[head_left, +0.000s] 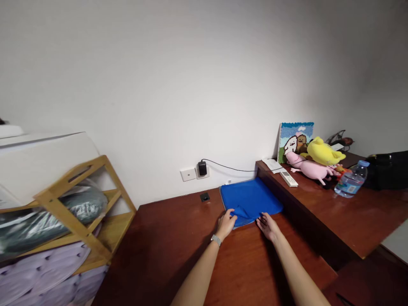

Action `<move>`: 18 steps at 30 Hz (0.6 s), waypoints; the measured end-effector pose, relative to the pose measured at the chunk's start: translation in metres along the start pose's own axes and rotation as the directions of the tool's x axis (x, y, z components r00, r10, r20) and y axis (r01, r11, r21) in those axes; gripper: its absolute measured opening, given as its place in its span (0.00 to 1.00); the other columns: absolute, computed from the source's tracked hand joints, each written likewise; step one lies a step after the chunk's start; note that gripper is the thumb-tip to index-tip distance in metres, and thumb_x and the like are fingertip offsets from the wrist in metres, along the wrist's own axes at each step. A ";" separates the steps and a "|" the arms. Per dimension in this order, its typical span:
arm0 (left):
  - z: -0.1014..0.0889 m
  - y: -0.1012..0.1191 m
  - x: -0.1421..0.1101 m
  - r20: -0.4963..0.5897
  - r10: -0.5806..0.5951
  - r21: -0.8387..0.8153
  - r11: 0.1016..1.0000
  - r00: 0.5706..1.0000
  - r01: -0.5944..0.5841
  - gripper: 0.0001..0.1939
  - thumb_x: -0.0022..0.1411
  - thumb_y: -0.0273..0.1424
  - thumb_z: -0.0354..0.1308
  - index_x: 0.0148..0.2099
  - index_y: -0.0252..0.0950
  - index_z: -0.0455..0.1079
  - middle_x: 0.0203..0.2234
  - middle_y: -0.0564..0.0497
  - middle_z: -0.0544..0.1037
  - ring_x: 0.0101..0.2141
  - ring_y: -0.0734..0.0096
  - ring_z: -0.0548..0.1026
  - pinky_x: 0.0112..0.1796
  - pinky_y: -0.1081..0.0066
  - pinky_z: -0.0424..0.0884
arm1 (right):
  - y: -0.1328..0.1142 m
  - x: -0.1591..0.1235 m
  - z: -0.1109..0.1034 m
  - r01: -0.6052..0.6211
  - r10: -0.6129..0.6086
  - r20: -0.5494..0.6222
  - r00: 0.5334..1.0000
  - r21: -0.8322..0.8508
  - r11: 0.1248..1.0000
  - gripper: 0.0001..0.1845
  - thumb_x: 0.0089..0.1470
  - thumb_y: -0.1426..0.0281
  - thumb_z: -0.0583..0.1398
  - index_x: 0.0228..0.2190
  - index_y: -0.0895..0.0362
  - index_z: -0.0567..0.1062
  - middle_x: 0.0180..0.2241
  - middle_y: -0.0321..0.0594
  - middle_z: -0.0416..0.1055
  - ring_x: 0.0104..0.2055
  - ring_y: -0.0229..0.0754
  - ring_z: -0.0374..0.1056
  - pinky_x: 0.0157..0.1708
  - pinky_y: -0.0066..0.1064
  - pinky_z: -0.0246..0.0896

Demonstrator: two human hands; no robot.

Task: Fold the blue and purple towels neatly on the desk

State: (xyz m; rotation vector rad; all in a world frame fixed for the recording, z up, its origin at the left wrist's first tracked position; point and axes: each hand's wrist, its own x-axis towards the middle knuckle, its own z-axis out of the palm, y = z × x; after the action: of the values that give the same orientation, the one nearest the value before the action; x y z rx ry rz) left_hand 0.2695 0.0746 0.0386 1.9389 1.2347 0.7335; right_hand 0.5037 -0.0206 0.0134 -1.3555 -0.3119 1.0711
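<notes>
The dark red-brown wooden desk carries everything here, its polished top smooth enough to catch a dull sheen, and a raised shelf of the same wood steps up along its right end. To the left of the desk stands a pale wooden rack with slanted legs, its tiers stuffed with soft, bagged bedding; the slats seem to hold those bulky bundles off the floor. On the desk, hard against the step of the shelf, lies the blue cloth, a soft, matte, fleecy rectangle folded flat, with one loose fold lifted at its near edge. The left hand, a band at its wrist, curls its fingers over that near corner and appears to pinch the raised fold, which would explain the small ridge in the fabric there. The right hand lies beside it at the same edge, fingers spread and flat, touching the hem, likely steadying the cloth. On the shelf beyond the cloth sit plump plush toys, yellow over pink, a clear ribbed water bottle on its side, and a slim white remote. At the desk's back edge a black charger is plugged into the wall socket.
</notes>
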 end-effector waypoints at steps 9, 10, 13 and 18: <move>0.008 0.020 -0.001 0.041 0.046 0.202 0.978 0.998 -0.053 0.30 0.70 0.35 0.53 0.72 0.41 0.68 0.73 0.42 0.68 0.73 0.52 0.60 0.71 0.56 0.53 | -0.001 0.000 0.012 -0.123 0.135 -0.155 0.979 0.081 0.989 0.24 0.44 0.56 0.76 0.35 0.52 0.72 0.27 0.39 0.76 0.32 0.48 0.80 0.31 0.34 0.80; 0.011 0.027 0.006 0.073 0.033 0.233 0.971 0.997 -0.049 0.32 0.69 0.35 0.53 0.74 0.40 0.65 0.73 0.41 0.67 0.73 0.51 0.59 0.72 0.54 0.52 | -0.001 0.001 0.013 -0.127 0.139 -0.163 0.977 0.081 0.989 0.24 0.44 0.57 0.76 0.35 0.53 0.72 0.27 0.39 0.76 0.31 0.49 0.80 0.30 0.34 0.80; 0.016 0.044 0.023 0.121 0.011 0.272 0.961 0.993 -0.043 0.35 0.68 0.32 0.52 0.76 0.40 0.61 0.63 0.42 0.79 0.67 0.53 0.70 0.71 0.51 0.53 | -0.002 0.002 0.014 -0.133 0.147 -0.180 0.973 0.086 0.987 0.23 0.44 0.60 0.77 0.35 0.53 0.72 0.25 0.38 0.77 0.30 0.49 0.80 0.28 0.32 0.79; -0.003 0.040 0.005 0.165 0.152 0.286 0.938 0.974 -0.195 0.22 0.72 0.30 0.48 0.55 0.44 0.82 0.45 0.47 0.85 0.55 0.58 0.77 0.72 0.52 0.49 | 0.002 0.006 0.015 -0.123 0.152 -0.214 0.965 0.144 0.982 0.23 0.44 0.63 0.76 0.36 0.52 0.72 0.26 0.35 0.75 0.28 0.47 0.79 0.28 0.33 0.79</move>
State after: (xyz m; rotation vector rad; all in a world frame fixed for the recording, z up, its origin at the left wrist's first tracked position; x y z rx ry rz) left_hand 0.2895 0.0687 0.0727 2.3307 1.1498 0.5051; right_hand 0.4951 -0.0064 0.0134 -1.3802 0.0197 1.0218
